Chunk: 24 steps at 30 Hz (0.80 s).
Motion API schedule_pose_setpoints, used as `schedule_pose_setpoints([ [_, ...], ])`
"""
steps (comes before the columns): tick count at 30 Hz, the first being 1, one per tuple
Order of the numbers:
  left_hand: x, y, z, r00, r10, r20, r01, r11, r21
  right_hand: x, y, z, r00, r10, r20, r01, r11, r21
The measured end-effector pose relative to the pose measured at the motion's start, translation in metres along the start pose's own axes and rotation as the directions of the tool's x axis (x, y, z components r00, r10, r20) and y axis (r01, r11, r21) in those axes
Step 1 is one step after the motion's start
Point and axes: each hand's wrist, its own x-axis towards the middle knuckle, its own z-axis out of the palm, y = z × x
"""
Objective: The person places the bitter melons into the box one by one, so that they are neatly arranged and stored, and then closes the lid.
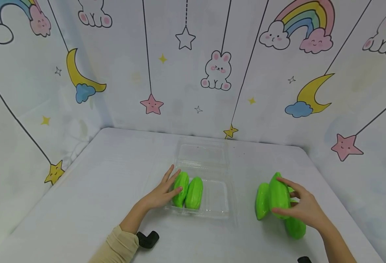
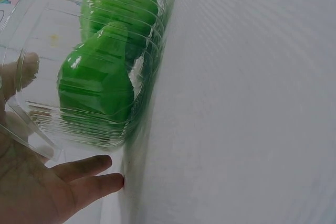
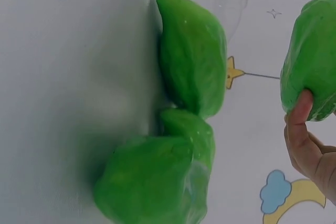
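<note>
The right hand [image 1: 306, 209] pinches a glossy, tapered green gourd [image 1: 278, 199] above other gourds [image 1: 262, 202]. Beside the spread left hand [image 1: 158, 196], a ribbed clear-plastic box [image 1: 217, 197] holds two more gourds [image 1: 194, 193].

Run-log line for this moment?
right hand: holding green gourd-shaped piece; left hand: at clear rectangular plastic box; box: open, two pieces inside; white table: three pieces

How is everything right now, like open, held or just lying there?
Clear box: open.
Lid: laid back behind the box.
Two green things: inside the box, side by side.
One green thing: held in the right hand.
Three green things: on the white table, not held.
Left hand: fingers spread, at the box.
</note>
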Motion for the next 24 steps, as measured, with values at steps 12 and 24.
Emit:
schedule_pose_setpoints([
  [12, 0.001, -0.003, 0.001, 1.000, 0.007, -0.007, -0.007, 1.000, 0.014, 0.010, -0.015, 0.010, 1.000, -0.018, 0.018, 0.018, 1.000, -0.019],
  [24, 0.001, -0.004, 0.002, 1.000, 0.009, -0.010, -0.009, 1.000, 0.014, 0.019, -0.027, 0.022, 0.998, -0.044, 0.033, 0.042, 0.997, 0.060],
])
